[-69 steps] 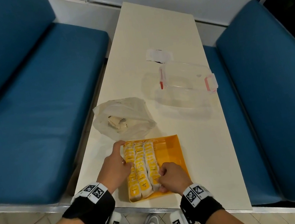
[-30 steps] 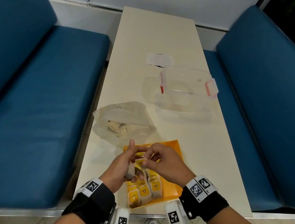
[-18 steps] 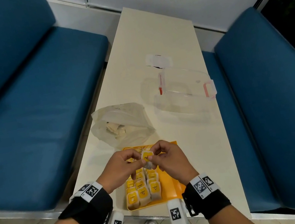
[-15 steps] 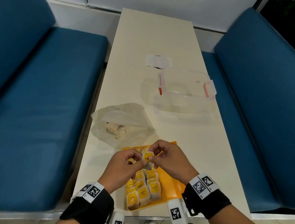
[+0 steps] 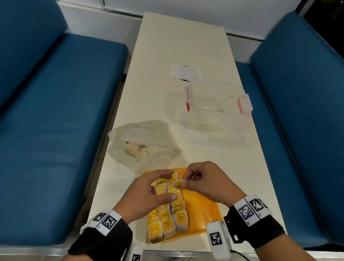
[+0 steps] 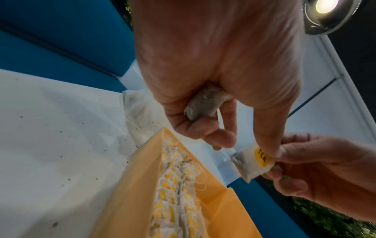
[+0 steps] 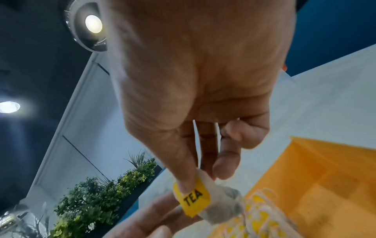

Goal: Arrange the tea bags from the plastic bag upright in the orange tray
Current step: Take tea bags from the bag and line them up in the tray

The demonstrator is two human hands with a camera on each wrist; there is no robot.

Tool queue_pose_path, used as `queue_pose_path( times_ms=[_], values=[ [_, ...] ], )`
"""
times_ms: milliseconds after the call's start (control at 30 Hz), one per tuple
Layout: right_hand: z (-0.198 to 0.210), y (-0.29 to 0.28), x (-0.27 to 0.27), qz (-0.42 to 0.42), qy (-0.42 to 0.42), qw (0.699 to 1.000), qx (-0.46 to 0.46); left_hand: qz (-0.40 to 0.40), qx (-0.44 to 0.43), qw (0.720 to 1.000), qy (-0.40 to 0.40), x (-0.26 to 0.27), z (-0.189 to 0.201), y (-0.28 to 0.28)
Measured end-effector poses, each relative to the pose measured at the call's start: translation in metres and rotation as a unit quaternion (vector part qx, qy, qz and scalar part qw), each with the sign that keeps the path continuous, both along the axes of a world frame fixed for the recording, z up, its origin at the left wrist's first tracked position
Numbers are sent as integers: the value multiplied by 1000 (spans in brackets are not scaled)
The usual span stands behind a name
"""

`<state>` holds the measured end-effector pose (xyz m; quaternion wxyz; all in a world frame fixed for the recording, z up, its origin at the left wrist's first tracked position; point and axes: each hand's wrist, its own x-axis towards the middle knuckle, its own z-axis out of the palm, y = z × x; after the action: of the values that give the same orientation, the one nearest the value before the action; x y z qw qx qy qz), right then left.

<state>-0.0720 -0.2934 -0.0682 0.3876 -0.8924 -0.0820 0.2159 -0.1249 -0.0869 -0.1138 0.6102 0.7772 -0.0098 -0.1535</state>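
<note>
- A small white paper tea bag with a yellow "TEA" tag (image 7: 193, 201) is pinched between the thumb and fingers of the right hand (image 5: 207, 181), held in the air above the orange tray.
- The left hand (image 5: 145, 194) holds a second, greyish tea bag (image 6: 203, 103) tucked under its curled fingers against the palm, while its thumb reaches to the tagged bag in the right hand.
- The shallow orange plastic tray (image 5: 206, 211) sits at the near edge of the cream surface (image 5: 174, 44); three rows of white tea bags with yellow tags (image 5: 170, 220) stand upright along its left side, and its right side is bare orange.
- Just beyond the tray, on its far left, lies a crumpled translucent plastic bag (image 5: 146, 144) with a few pale tea bags inside.
- Farther to the right stands a clear plastic box with red clips (image 5: 215, 108).
- Blue padded benches (image 5: 38, 119) flank the surface on both sides.
</note>
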Motion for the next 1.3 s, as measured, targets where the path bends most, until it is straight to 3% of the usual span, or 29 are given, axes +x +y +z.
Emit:
queue_pose_path(
  times_ms=[400, 533, 633, 733, 967, 1300],
  values=[
    [-7, 3, -19, -69, 83, 979, 173, 5, 21, 1000, -20, -3, -8, -12],
    [-17, -3, -19, -54, 87, 986, 132, 13, 89, 996, 11, -7, -14, -4],
    [-35, -10, -22, -9, 118, 992, 47, 22, 187, 982, 29, -11, -20, 6],
    [-54, -14, -30, 43, 147, 988, -32, 19, 230, 971, 58, -15, -27, 10],
    [-76, -4, -44, 70, 179, 975, -115, 33, 231, 969, 74, -17, -32, 10],
    [-84, 2, -54, 52, 130, 975, -173, 25, 226, 971, 72, -18, -36, 13]
  ],
)
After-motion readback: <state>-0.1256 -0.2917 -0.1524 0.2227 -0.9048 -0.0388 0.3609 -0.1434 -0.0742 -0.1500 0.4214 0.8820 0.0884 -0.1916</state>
